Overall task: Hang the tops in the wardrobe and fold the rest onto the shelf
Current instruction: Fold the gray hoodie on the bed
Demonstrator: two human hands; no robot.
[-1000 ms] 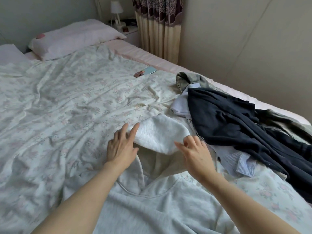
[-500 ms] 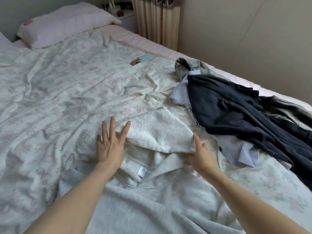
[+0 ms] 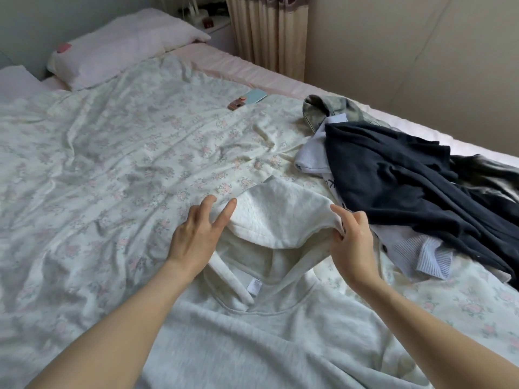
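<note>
Hoodie lay flat on bed. Right hand pinched the hood edge; left hand rested there, fingers spread, probably holding nothing.

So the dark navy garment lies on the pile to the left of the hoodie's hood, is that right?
Not quite: the head view shows the dark navy garment on the pile to the right of the hoodie's hood, not the left.
</note>
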